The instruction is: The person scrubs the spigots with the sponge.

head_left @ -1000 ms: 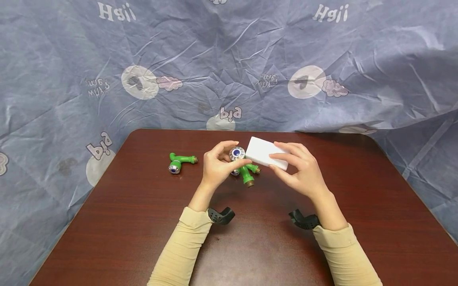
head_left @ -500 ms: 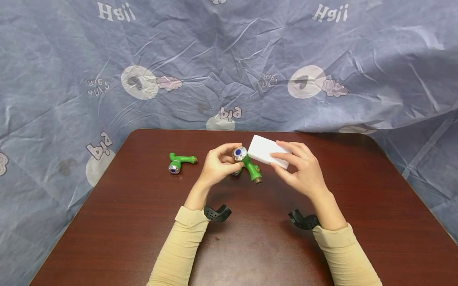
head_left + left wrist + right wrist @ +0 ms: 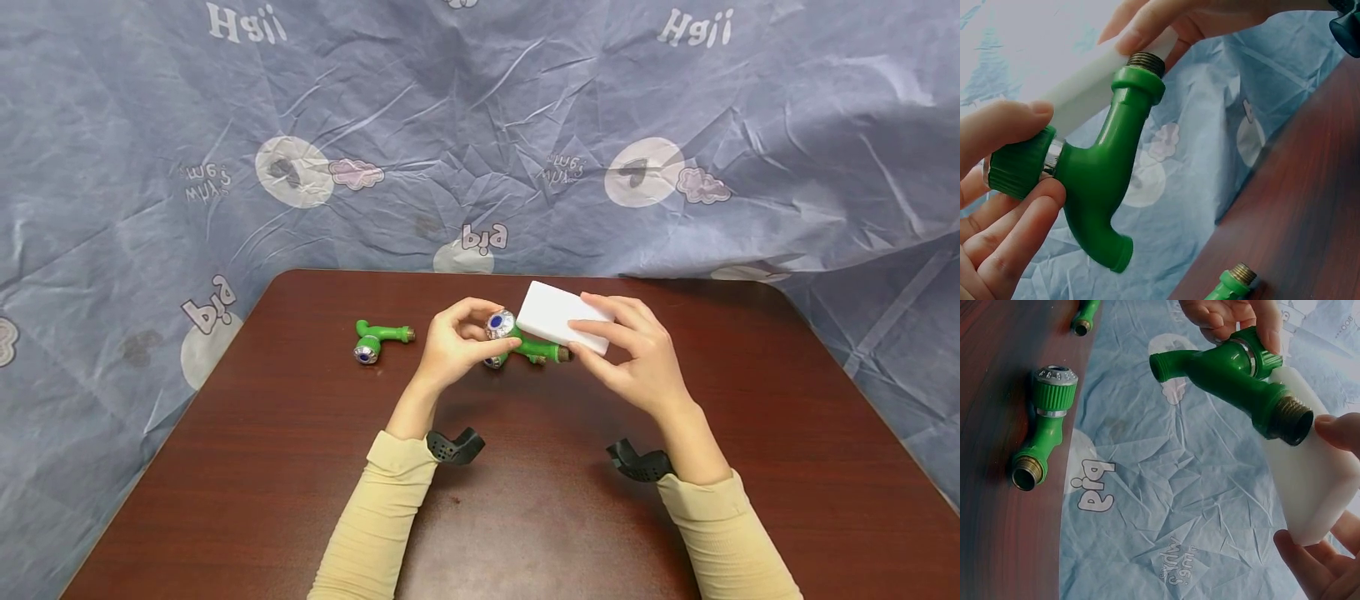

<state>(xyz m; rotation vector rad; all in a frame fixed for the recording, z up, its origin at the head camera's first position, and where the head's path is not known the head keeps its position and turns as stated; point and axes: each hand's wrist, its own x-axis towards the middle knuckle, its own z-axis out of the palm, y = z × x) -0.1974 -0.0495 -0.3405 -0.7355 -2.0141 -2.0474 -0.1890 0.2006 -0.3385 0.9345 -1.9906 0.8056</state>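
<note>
My left hand (image 3: 453, 346) pinches a green tap (image 3: 1107, 147) by its ribbed knob (image 3: 1019, 162), thumb on one side and fingers on the other. The tap's brass threaded end (image 3: 1294, 419) points toward my right hand. A white sponge block (image 3: 558, 317) is held by my right hand (image 3: 633, 350), fingertips spread over its face and thumb along the lower edge. The block lies right against the knob side of the tap, held up over the table. In the left wrist view, the right thumb is close to the threaded end.
A second green tap (image 3: 382, 335) lies on the dark red table (image 3: 300, 467) at left. A third tap (image 3: 1054, 419) lies behind the held one, partly hidden in the head view. A printed grey-blue cloth (image 3: 465, 125) hangs behind the table.
The held tap has turned in my left hand, its threaded end swinging from pointing down to pointing right, below the block. My right hand and the white sponge have shifted only slightly.
</note>
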